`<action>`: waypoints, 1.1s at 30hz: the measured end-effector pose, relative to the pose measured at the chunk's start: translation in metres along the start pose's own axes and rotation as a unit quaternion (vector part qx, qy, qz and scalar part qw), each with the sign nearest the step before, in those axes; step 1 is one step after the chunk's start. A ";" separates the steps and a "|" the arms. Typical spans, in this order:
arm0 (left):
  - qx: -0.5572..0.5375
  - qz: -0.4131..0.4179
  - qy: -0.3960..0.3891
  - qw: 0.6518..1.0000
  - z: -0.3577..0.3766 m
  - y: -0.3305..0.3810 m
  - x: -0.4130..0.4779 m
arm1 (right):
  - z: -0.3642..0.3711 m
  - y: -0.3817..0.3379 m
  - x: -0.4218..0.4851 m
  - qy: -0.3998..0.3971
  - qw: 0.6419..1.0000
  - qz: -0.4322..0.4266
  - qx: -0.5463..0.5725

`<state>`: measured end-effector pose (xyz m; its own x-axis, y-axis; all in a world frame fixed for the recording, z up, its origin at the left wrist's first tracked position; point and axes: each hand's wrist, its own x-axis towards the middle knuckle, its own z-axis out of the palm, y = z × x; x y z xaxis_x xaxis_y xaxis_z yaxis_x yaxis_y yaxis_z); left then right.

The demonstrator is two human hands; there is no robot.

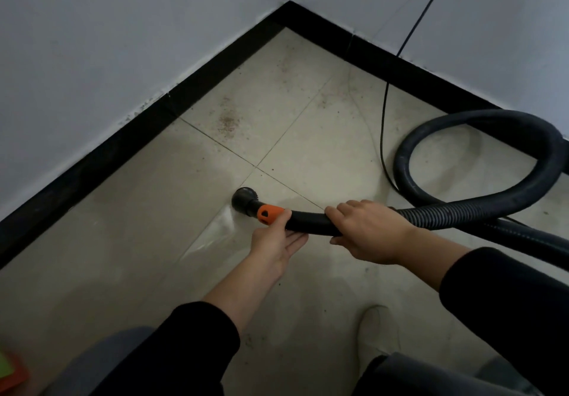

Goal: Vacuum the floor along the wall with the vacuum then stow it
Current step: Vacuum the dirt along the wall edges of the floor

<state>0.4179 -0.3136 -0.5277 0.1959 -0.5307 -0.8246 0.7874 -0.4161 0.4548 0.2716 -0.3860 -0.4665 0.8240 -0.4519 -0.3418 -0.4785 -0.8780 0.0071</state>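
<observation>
Aiming the nozzle at wall-side grit, the right hand wrapped the hose while the left hand cradled it open-palmed

A black baseboard runs beyond the left hand and turns a corner ahead of it. A thin black cable hangs beyond the right hand. A white shoe sits nearer than that hand. An orange-and-green object lies far to the left hand's left.
</observation>
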 end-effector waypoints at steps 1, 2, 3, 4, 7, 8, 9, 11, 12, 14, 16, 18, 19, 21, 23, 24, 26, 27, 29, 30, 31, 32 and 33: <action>0.001 -0.005 -0.004 1.000 0.003 -0.003 -0.001 | -0.001 0.003 -0.004 -0.005 1.000 0.002 0.000; 0.001 -0.009 -0.007 1.000 0.006 -0.006 -0.002 | -0.001 0.005 -0.007 -0.009 1.000 0.005 0.004; 0.001 -0.013 -0.011 1.000 0.009 -0.009 -0.003 | -0.002 0.008 -0.011 -0.012 1.000 0.009 0.008; 0.001 -0.017 -0.014 1.000 0.011 -0.011 -0.004 | -0.002 0.010 -0.013 -0.014 1.000 0.011 0.011; 0.004 -0.027 -0.024 0.999 0.017 -0.017 -0.006 | -0.002 0.016 -0.020 -0.017 0.999 0.024 0.020; 0.006 -0.030 -0.028 0.999 0.018 -0.018 -0.007 | -0.002 0.018 -0.022 -0.016 0.999 0.028 0.024; 0.009 -0.033 -0.031 0.999 0.019 -0.019 -0.008 | -0.003 0.020 -0.023 -0.015 0.999 0.032 0.026; 0.012 -0.038 -0.037 0.999 0.020 -0.021 -0.009 | -0.003 0.022 -0.025 -0.016 0.999 0.039 0.027; 0.013 -0.040 -0.039 0.998 0.021 -0.021 -0.010 | -0.003 0.024 -0.026 -0.017 0.999 0.042 0.027; 0.017 -0.043 -0.045 0.998 0.023 -0.022 -0.012 | -0.003 0.026 -0.028 -0.024 0.998 0.049 0.031; 0.018 -0.045 -0.053 0.997 0.025 -0.023 -0.014 | -0.004 0.029 -0.029 -0.032 0.997 0.060 0.038; 0.021 -0.049 -0.062 0.997 0.026 -0.025 -0.016 | -0.004 0.032 -0.030 -0.036 0.996 0.071 0.046; 0.021 -0.051 -0.066 0.996 0.026 -0.027 -0.016 | -0.004 0.033 -0.031 -0.039 0.995 0.074 0.052; 0.024 -0.056 -0.070 0.996 0.025 -0.028 -0.018 | -0.004 0.035 -0.032 -0.043 0.994 0.077 0.063; 0.025 -0.059 -0.069 0.996 0.023 -0.029 -0.018 | -0.004 0.034 -0.032 -0.045 0.993 0.079 0.073; 0.025 -0.060 -0.068 0.996 0.021 -0.030 -0.019 | -0.004 0.034 -0.031 -0.047 0.993 0.079 0.078; 0.023 -0.062 -0.067 0.996 0.018 -0.030 -0.020 | -0.005 0.032 -0.030 -0.054 0.992 0.079 0.084; 0.021 -0.062 -0.065 0.996 0.016 -0.030 -0.020 | -0.005 0.031 -0.028 -0.058 0.992 0.077 0.085; 0.018 -0.064 -0.062 0.996 0.011 -0.029 -0.021 | -0.006 0.029 -0.025 -0.062 0.992 0.071 0.086; 0.017 -0.064 -0.060 0.996 0.009 -0.028 -0.022 | -0.006 0.027 -0.024 -0.064 0.992 0.068 0.087; 0.014 -0.065 -0.058 0.996 0.007 -0.027 -0.022 | -0.007 0.026 -0.022 -0.066 0.992 0.065 0.089; 0.011 -0.066 -0.055 0.996 0.004 -0.027 -0.023 | -0.008 0.024 -0.021 -0.068 0.992 0.063 0.091; 0.007 -0.067 -0.052 0.996 0.002 -0.026 -0.024 | -0.009 0.022 -0.019 -0.069 0.991 0.061 0.093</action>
<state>0.3913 -0.2915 -0.5193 0.0269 -0.5422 -0.8398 0.7936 -0.4993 0.3478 0.2482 -0.3981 -0.4517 0.7137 -0.5151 -0.4747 -0.6296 -0.7687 -0.1124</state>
